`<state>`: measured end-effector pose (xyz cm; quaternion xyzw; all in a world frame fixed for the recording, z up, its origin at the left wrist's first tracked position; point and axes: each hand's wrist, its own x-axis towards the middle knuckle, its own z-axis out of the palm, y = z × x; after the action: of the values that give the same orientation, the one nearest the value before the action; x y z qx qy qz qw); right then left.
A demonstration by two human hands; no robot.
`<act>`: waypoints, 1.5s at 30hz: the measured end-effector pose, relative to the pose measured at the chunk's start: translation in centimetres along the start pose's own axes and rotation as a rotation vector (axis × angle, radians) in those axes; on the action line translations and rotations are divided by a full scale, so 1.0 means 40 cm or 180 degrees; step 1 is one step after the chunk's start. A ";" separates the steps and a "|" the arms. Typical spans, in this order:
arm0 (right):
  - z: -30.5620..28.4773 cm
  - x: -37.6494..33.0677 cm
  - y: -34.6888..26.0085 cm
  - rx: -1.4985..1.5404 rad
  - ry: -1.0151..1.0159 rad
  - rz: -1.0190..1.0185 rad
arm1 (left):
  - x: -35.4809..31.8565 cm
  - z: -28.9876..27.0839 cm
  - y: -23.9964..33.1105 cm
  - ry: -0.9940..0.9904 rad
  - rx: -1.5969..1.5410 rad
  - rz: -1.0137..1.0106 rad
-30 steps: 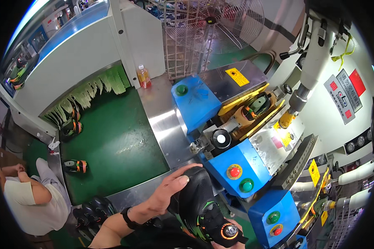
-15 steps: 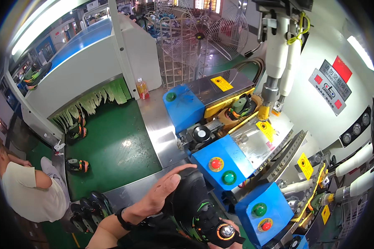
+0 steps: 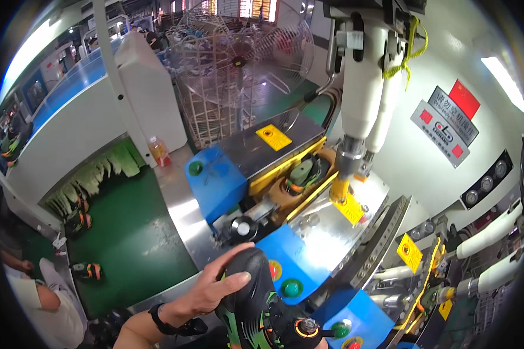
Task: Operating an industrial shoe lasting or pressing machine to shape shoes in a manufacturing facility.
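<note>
In the last second the view was swung, so that the machine [image 3: 308,131] was shifted toward 9 o'clock, and the shoe [image 3: 253,302] was brought across the middle blue box [image 3: 294,259]. The box's red button [image 3: 276,270], fully shown half a second earlier, was now partly covered; by this the shoe was judged to have been raised or carried nearer the machine, though whether box and shoe touched could not be told. The shoe was held at 6 o'clock, its toe pointed up near 12. The toe was clasped by the left hand [image 3: 206,291], half closed, its thumb laid across the top, where the fingers had been straighter before. Of the right hand [image 3: 321,344] only a sliver was shown between 5 and 6 o'clock, so its grip could not be told. Counted in view were three blue boxes, two red buttons, three green buttons [image 3: 292,287], four yellow labels [image 3: 273,137], one bottle [image 3: 159,152] near 9 o'clock, one machine shoe [image 3: 303,173] at 3 o'clock, and, at 8 o'clock, one co-worker [image 3: 46,317] and at least two belt shoes [image 3: 87,270] on the green belt [image 3: 128,250].
</note>
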<state>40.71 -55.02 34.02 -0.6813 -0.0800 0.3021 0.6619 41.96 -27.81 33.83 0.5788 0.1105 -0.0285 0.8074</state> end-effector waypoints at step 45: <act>-0.096 1.111 -0.206 0.0464 0.2759 0.0604 | -0.024 -0.747 -0.255 0.2981 -0.2391 0.0592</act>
<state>80.85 -34.76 28.06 -0.7009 0.2890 0.0529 0.6500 34.92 -3.11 15.44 0.2126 0.4055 0.3407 0.8211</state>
